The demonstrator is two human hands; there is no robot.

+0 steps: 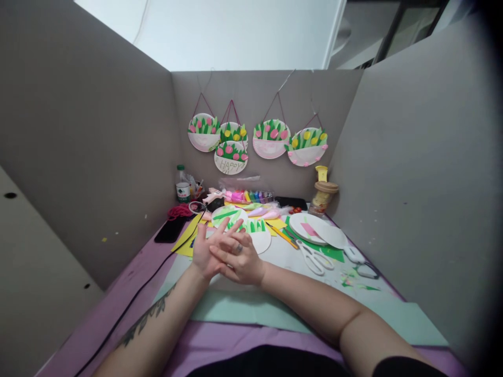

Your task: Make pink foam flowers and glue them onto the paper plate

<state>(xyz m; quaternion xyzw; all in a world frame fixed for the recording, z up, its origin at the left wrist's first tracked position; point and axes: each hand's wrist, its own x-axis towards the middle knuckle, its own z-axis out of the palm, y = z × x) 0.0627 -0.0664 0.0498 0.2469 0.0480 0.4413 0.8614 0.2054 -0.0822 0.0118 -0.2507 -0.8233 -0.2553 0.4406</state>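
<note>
My left hand (208, 250) is raised palm up over the table, fingers spread, with nothing in it. Across its palm lie the bent fingers of my right hand (242, 261), which wears a ring; the two hands touch. Whether anything small sits between them is hidden. Just behind the hands are a paper plate with green strips (226, 213) and a white half plate with green paper leaves (261, 238), partly covered by my fingers.
White scissors (313, 257), a yellow craft knife (285, 235) and stacked white plates (306, 229) lie on the right. A phone (170, 230) and black cable (147, 283) are at left. Decorated plates (271, 149) hang on the back panel; a bottle (183, 186) stands below.
</note>
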